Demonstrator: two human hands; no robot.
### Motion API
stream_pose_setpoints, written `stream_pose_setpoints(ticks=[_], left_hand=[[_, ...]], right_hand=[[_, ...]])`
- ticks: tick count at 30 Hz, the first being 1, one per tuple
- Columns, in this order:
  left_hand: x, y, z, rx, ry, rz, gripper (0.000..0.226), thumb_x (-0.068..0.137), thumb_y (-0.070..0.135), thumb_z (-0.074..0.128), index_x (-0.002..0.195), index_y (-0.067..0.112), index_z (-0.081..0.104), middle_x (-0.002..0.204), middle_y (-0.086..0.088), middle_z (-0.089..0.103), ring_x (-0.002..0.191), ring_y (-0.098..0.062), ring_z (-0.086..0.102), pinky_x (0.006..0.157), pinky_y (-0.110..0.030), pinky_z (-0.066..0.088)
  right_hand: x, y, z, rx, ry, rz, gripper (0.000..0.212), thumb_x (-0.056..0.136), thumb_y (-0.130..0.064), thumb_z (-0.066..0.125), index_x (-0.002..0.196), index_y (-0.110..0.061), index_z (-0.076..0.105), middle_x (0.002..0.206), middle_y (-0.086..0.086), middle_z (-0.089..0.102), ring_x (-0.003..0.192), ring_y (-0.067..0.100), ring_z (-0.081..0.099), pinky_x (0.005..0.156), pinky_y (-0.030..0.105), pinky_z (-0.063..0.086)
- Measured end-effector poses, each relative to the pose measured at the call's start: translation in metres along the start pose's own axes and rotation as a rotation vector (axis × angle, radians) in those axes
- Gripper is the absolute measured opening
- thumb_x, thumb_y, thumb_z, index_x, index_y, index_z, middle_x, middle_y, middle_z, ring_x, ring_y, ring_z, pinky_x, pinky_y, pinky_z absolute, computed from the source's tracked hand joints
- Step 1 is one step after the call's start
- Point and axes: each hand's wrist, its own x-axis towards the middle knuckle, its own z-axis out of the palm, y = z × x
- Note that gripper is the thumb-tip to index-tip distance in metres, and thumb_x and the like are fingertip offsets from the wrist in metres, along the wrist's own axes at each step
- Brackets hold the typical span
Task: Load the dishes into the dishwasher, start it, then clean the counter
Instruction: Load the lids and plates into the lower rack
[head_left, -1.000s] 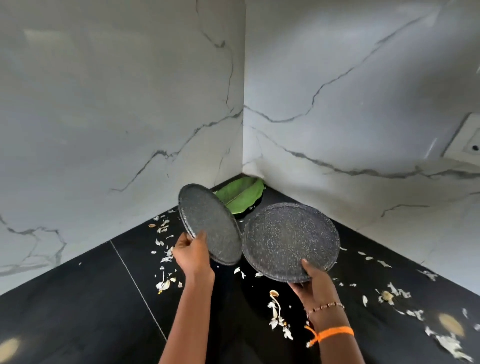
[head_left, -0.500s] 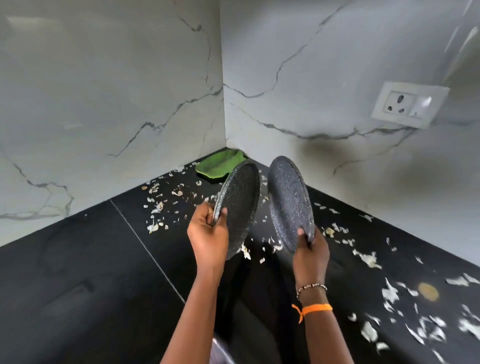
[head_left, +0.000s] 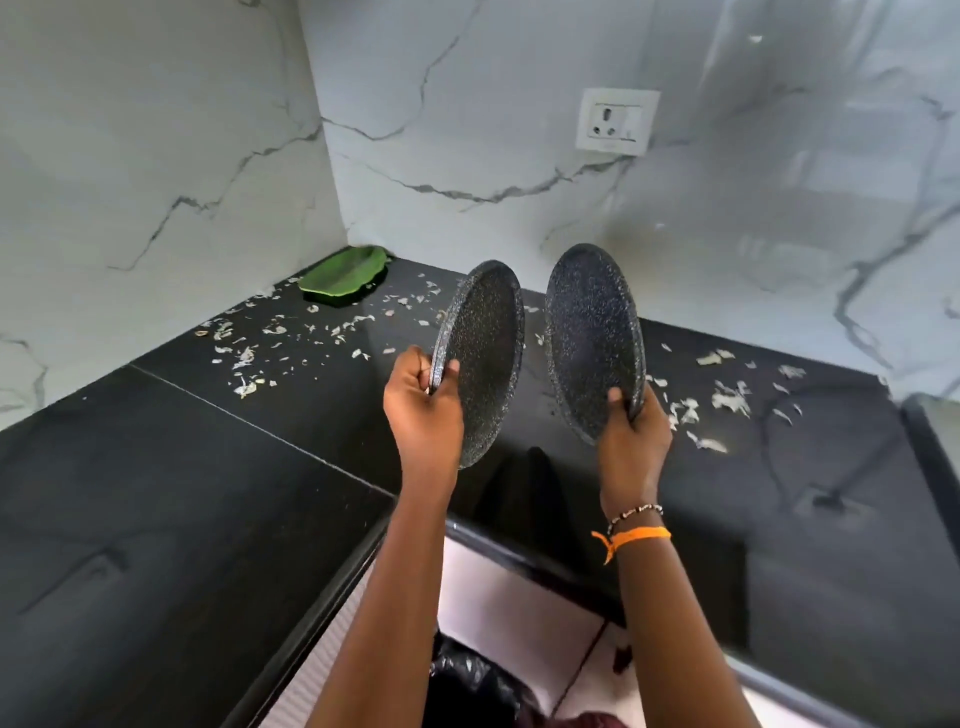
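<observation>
Now I hold two dark speckled plates, one in each hand, both lifted above the black counter (head_left: 156, 493) and standing almost on edge. My left hand (head_left: 423, 410) grips the low rim of the left plate (head_left: 485, 358), with the thumb on the side facing me and the fingers curled behind. My right hand (head_left: 631, 441) pinches the bottom rim of the right plate (head_left: 592, 338) in the same way. The two plates are near each other but they do not touch. I think this is the loading step: the dishes are picked up, not yet in the dishwasher, which I cannot see from here. The next move asks me to turn away from the corner and carry both plates down to the rack without knocking them together. A green leaf-shaped dish (head_left: 345, 278) waits in the corner, and pale scraps (head_left: 291, 338) lie scattered over the counter, so the cleaning is not yet done.
</observation>
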Motion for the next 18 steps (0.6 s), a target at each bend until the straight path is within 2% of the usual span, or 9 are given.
stream_pose_setpoints(ticks=[4, 6, 9, 13, 15, 18], left_hand=[[-0.052, 0.015, -0.023, -0.091, -0.107, -0.085, 0.041, 0.086, -0.004, 0.058, 0.063, 0.017, 0.030, 0.060, 0.006, 0.026, 0.044, 0.000, 0.024, 0.048, -0.012, 0.026], [-0.081, 0.021, -0.033, -0.115, -0.180, -0.102, 0.043, 0.085, -0.005, 0.058, 0.062, 0.018, 0.029, 0.059, 0.006, 0.026, 0.042, 0.000, 0.026, 0.045, -0.010, 0.026], [-0.115, 0.026, -0.037, -0.104, -0.227, -0.107, 0.048, 0.081, -0.005, 0.060, 0.061, 0.022, 0.027, 0.061, 0.006, 0.026, 0.051, -0.004, 0.022, 0.050, -0.015, 0.026], [-0.176, 0.036, -0.036, -0.171, -0.419, -0.137, 0.044, 0.079, -0.007, 0.056, 0.062, 0.022, 0.027, 0.066, 0.003, 0.028, 0.063, -0.011, 0.025, 0.060, -0.030, 0.027], [-0.204, 0.043, -0.033, -0.183, -0.472, -0.134, 0.045, 0.079, -0.007, 0.056, 0.063, 0.022, 0.026, 0.067, 0.002, 0.028, 0.063, -0.011, 0.025, 0.061, -0.031, 0.027], [-0.250, 0.054, -0.026, -0.215, -0.554, -0.135, 0.048, 0.077, -0.007, 0.057, 0.062, 0.023, 0.023, 0.066, 0.005, 0.025, 0.061, -0.010, 0.022, 0.060, -0.030, 0.026]], right_hand=[[-0.062, -0.004, -0.046, -0.110, 0.122, -0.063, 0.021, 0.090, 0.002, 0.049, 0.106, 0.006, 0.062, 0.090, 0.003, 0.059, 0.064, -0.025, 0.047, 0.063, -0.002, 0.035], [-0.099, -0.007, -0.072, -0.141, 0.186, -0.092, 0.021, 0.090, 0.003, 0.048, 0.107, 0.006, 0.061, 0.092, 0.004, 0.060, 0.067, -0.022, 0.049, 0.065, -0.001, 0.037], [-0.137, -0.011, -0.105, -0.184, 0.202, -0.059, 0.023, 0.092, 0.000, 0.047, 0.110, 0.005, 0.061, 0.096, 0.005, 0.062, 0.073, -0.009, 0.050, 0.071, 0.008, 0.042], [-0.184, -0.026, -0.164, -0.275, 0.316, -0.073, 0.019, 0.091, 0.002, 0.048, 0.105, 0.003, 0.062, 0.088, 0.001, 0.061, 0.068, -0.019, 0.051, 0.063, 0.000, 0.037], [-0.200, -0.030, -0.190, -0.307, 0.382, -0.056, 0.022, 0.091, 0.003, 0.048, 0.109, 0.001, 0.062, 0.090, 0.000, 0.061, 0.069, -0.014, 0.052, 0.063, 0.002, 0.037], [-0.226, -0.036, -0.231, -0.364, 0.462, -0.011, 0.027, 0.088, 0.008, 0.047, 0.111, 0.003, 0.061, 0.093, 0.002, 0.058, 0.080, -0.002, 0.048, 0.070, 0.013, 0.039]])
